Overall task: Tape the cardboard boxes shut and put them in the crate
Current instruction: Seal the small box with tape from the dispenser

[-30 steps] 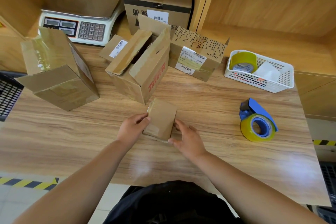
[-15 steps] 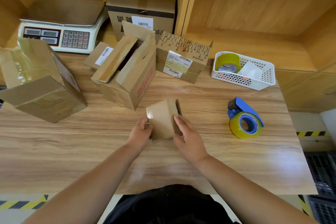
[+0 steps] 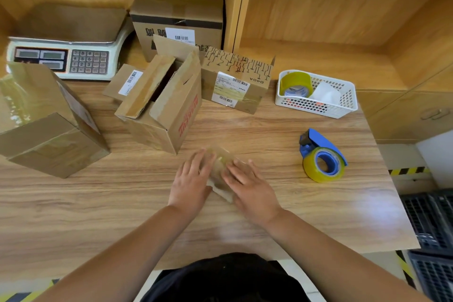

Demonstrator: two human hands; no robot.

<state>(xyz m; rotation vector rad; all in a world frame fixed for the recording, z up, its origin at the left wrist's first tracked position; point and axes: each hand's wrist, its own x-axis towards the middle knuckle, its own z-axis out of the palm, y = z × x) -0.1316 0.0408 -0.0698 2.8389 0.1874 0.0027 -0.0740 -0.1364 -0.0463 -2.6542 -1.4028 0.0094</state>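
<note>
A small flat cardboard box [image 3: 220, 176] lies on the wooden table in front of me, mostly covered by my hands. My left hand [image 3: 192, 179] rests flat on its left side with straight fingers. My right hand [image 3: 247, 185] presses flat on its right side. A blue tape dispenser [image 3: 322, 157] with yellowish tape sits to the right, untouched. Behind the hands stands an open box [image 3: 161, 108] with red print. A taped box [image 3: 46, 120] lies at the left. A black crate [image 3: 431, 225] shows at the right edge.
A labelled box [image 3: 235, 81] and a larger box [image 3: 179, 19] stand at the back. A weighing scale [image 3: 66, 49] sits back left. A white basket [image 3: 316, 94] with tape rolls is back right. A wooden shelf wall rises behind the table.
The small box has gone from tilted up on edge to lying flat. Both hands moved from its sides onto its top. My view shifted right.
</note>
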